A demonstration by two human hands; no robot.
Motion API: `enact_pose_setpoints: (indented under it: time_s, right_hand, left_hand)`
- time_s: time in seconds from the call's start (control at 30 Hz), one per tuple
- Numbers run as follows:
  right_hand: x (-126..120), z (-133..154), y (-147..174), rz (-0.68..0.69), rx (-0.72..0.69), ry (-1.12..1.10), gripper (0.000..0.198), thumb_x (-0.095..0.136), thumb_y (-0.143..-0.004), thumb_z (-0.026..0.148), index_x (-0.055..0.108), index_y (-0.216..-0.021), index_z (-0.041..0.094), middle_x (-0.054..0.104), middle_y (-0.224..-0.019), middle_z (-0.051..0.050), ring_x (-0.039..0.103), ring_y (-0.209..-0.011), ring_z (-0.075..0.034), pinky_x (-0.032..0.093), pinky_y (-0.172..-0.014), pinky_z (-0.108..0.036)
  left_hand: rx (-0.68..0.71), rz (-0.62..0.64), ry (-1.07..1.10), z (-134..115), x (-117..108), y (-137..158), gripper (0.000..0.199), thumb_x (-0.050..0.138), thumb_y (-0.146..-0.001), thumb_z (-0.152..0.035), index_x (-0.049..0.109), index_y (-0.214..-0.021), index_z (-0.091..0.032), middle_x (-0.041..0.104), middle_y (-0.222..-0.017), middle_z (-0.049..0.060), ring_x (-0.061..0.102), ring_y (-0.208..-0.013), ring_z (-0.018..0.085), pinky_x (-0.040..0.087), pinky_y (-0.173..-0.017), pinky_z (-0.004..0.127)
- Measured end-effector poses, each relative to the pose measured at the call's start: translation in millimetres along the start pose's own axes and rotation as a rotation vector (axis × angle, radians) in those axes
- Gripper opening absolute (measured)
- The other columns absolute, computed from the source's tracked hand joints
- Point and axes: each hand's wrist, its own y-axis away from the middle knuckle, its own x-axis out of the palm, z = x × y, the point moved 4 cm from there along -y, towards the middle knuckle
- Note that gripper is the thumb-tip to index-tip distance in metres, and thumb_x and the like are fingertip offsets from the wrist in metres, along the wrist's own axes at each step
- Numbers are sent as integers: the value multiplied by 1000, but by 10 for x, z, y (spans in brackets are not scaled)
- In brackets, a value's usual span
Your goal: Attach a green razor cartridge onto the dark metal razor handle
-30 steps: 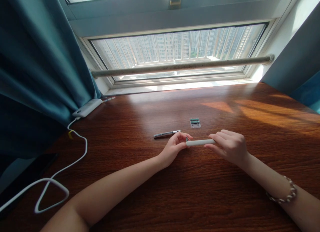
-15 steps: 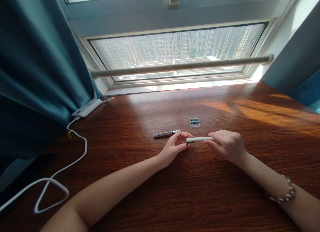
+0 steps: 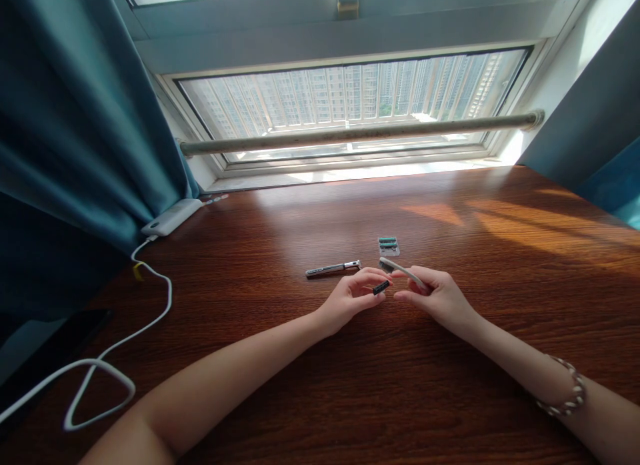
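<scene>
My left hand [image 3: 356, 293] pinches a small black razor cartridge [image 3: 381, 287] between thumb and fingers. In my right hand [image 3: 440, 293] is a pale toothbrush [image 3: 407, 273] with dark bristles, its head raised up and to the left. The brush head is just beyond the cartridge and apart from it. Behind my left hand, a silver and black razor handle [image 3: 330, 269] lies on the table. A clear plastic case [image 3: 389, 245] with green-edged cartridges rests farther back.
The brown wooden table [image 3: 280, 218] reaches back to a window with a rail [image 3: 350, 135] across it. At the left, a white power bank [image 3: 173, 217] lies against the blue curtain, with a white cable [image 3: 167, 298] running forward. A dark flat device [image 3: 55, 358] is partly visible.
The toothbrush has come away from the cartridge and tilted, its head now up and farther back. My right hand has shifted left and turned. The cartridge has turned in my left fingers.
</scene>
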Motion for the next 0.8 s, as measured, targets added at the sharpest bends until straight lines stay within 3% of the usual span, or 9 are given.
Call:
enact_pose_setpoints:
  time_s: [0.2,0.47,0.63,0.8]
  right_hand:
    - [92,59,77,-28,-96,14,29,59,-75,38,65,-99,24,50,-63,2,47,-59,-11,39,-56,-22]
    - [95,77,109,-63,-151,-13,20,55,-79,31,68,-92,22,52,-63,1,48,-56,-9,38,-52,-20]
    - [60,128,83,-56,-146,-23,14,58,-77,29,67,-79,19,46,-57,3,41,-51,-8,33,-49,-20]
    - [47,122,69,-38,-100,-31,19,61,-74,33,63,-64,17,42,-53,5,37,-49,-7,30,-47,-21]
  left_hand:
    - [-16,74,-95,-28,23,1,25,61,-72,-28,65,-95,-18,53,-105,7,51,-91,18,41,-82,30]
    - [24,160,-172,-60,48,-6,23,58,-75,-26,66,-95,-18,54,-106,8,50,-99,21,36,-89,33]
    - [15,124,-120,-80,52,-6,23,58,-75,-28,65,-94,-17,55,-104,9,50,-97,21,38,-86,33]
    - [29,5,-9,-50,15,-10,22,61,-72,-27,63,-91,-15,55,-103,9,51,-97,21,41,-83,32]
